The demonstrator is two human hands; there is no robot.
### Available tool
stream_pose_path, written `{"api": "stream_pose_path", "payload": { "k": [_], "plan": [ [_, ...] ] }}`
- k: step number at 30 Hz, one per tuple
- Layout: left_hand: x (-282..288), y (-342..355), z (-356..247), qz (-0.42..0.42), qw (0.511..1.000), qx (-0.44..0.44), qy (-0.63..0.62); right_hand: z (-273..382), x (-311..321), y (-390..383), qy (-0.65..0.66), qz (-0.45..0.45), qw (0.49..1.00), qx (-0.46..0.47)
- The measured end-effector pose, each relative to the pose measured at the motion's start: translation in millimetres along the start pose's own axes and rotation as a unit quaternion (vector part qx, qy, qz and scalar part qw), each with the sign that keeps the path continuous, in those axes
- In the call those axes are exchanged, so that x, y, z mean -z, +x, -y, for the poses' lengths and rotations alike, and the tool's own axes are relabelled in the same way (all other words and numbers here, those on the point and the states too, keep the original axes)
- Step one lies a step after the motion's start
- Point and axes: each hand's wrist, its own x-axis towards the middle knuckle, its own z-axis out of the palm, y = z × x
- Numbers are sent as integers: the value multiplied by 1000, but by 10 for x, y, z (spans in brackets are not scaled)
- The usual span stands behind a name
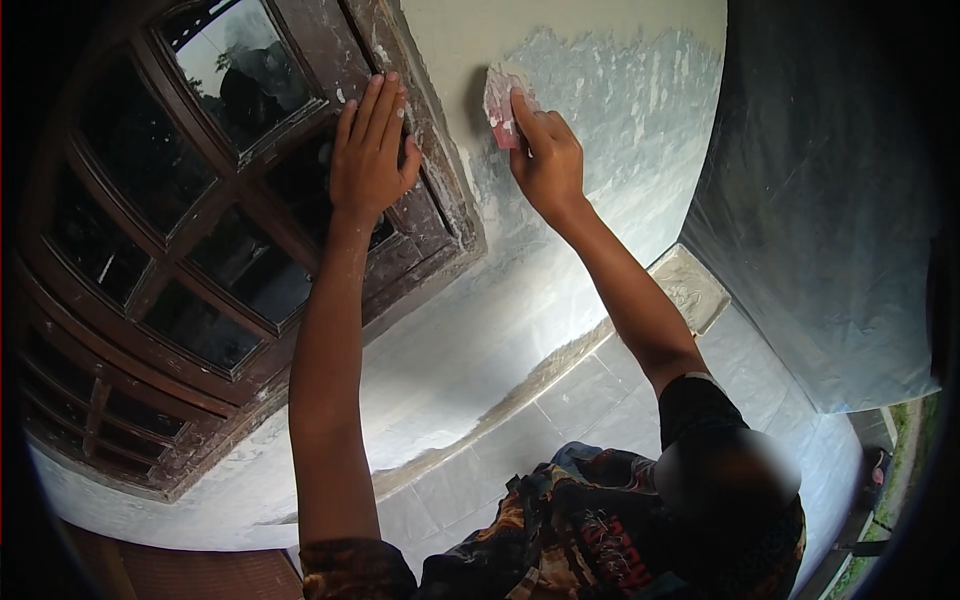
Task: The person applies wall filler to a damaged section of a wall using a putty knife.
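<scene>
Pink spreader (503,132), smeared whitish, is at the upper centre of the frame, up at the grey-and-cream wall (630,120); at upper left stands a brown wooden window (226,174); the left hand (370,170) lies flat over its right side, fingers close together, thumb apart; next, the right hand (552,168) has its fingers clamped on the spreader; right of centre, a tray (714,317) holds pale paste (690,290); a greyish sheet (820,220) hangs at far right.
</scene>
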Motion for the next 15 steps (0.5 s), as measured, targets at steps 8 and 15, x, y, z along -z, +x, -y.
{"api": "stream_pose_path", "payload": {
  "k": [8, 15],
  "plan": [
    [16, -22, -5, 4, 1000, 2, -2, 216, -172, -898, 33, 73, 996, -26],
    [-4, 2, -3, -3, 1000, -1, -4, 7, -11, 104, 29, 6, 999, -34]
  ]
}}
